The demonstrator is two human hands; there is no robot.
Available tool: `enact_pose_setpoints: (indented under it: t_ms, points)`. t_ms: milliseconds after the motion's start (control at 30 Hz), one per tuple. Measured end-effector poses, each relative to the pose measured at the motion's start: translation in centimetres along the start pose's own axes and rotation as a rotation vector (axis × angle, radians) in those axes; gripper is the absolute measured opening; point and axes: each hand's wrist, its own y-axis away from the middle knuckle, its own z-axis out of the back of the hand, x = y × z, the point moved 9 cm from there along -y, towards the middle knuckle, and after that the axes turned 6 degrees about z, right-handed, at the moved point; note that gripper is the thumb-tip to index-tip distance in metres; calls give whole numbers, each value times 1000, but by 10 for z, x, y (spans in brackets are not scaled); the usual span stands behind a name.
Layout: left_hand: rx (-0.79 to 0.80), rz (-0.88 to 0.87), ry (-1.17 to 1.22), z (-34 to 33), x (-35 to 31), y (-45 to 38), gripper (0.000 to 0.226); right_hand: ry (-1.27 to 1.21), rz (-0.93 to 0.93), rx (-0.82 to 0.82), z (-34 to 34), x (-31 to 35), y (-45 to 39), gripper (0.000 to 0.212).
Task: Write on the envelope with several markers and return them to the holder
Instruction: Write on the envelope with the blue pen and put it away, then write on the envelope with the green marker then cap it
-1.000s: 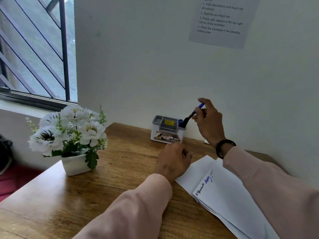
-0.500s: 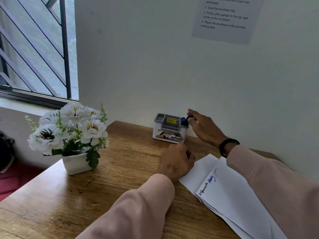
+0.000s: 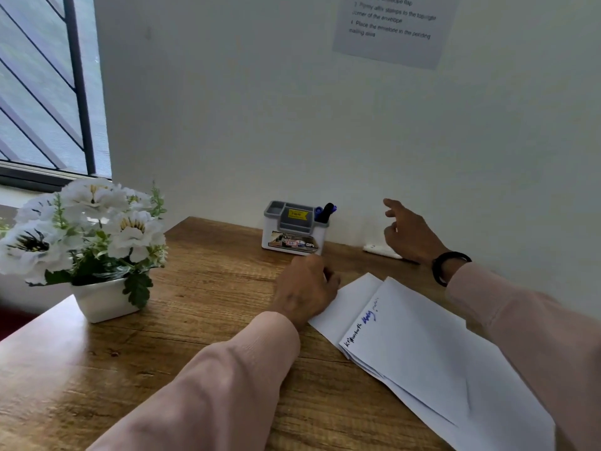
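We face a pale wall with one printed sheet (image 3: 392, 29) taped high on the right and one barred window (image 3: 45, 86) at far left. Below runs one wooden desk (image 3: 201, 307), its far edge against the wall.

On its near right lies a fanned stack of white envelopes (image 3: 422, 349); we cannot count them exactly. The top one carries black and blue handwriting near its left edge. On the left of the desk stands one white pot of white flowers (image 3: 87, 242).

We see two hands in pink sleeves. The left hand (image 3: 305, 288) rests on the desk, its grip loosely curled with fingers tucked under, touching the far left corner of the envelopes; whether it holds anything we cannot tell. The right hand (image 3: 411, 234), one dark band (image 3: 450, 266) at its wrist, hangs above the desk near the wall, fingers spread and empty.

One grey and white holder (image 3: 294, 229) stands at the far edge, well left of the right hand. Two markers (image 3: 325, 212) stand in its right compartment, tilted right. A small white object (image 3: 382, 250) lies by the wall just under the right hand.
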Motion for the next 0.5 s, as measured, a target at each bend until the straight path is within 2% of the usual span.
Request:
enact_pose_setpoints:
  t_ms: [133, 233, 500]
  points:
    - [14, 9, -22, -3, 0, -1, 27, 85, -142, 59, 8, -65, 20, 56]
    - [12, 3, -28, -3, -1, 0, 27, 126, -178, 107, 3, -96, 29, 51]
    - [-15, -24, -64, -4, -2, -2, 27, 333, -103, 241, -33, -96, 13, 40]
